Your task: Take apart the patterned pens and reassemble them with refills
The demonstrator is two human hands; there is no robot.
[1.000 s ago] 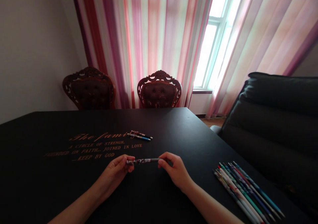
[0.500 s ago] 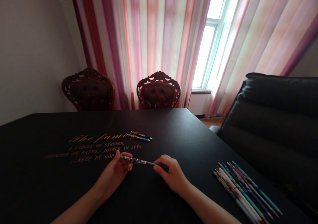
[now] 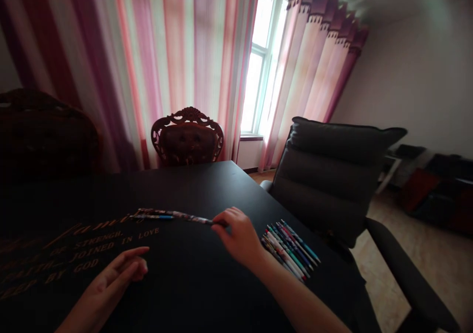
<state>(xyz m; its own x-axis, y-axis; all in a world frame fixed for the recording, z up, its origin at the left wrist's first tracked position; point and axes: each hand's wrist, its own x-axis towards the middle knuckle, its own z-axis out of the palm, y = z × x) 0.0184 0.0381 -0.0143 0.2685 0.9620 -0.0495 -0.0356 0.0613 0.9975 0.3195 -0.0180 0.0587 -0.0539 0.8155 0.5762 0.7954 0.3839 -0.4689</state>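
My right hand [image 3: 238, 235] pinches the near end of a pen with a dark floral-looking pattern [image 3: 192, 218], held out to the left above the table. The pen's far tip reaches the end of a dark patterned pen [image 3: 153, 211]; whether they touch, I cannot tell. Just below that one lies a pen with a blue end [image 3: 162, 217]. Low on the left, my left hand [image 3: 120, 276] holds nothing; its index finger is stretched out and the others are loosely bent. Right of my right hand, several pens in mixed colours [image 3: 290, 249] lie side by side, partly behind my forearm.
The black table [image 3: 185, 283] bears gold lettering [image 3: 88, 242] at left. A carved wooden chair [image 3: 188, 138] stands beyond its far edge, and a dark padded office chair [image 3: 328, 175] is close by its right edge. Striped curtains hang behind.
My left hand has let go of the patterned pen and drawn back. My right hand has carried it toward the two lying pens. The view has turned right, showing more of the office chair.
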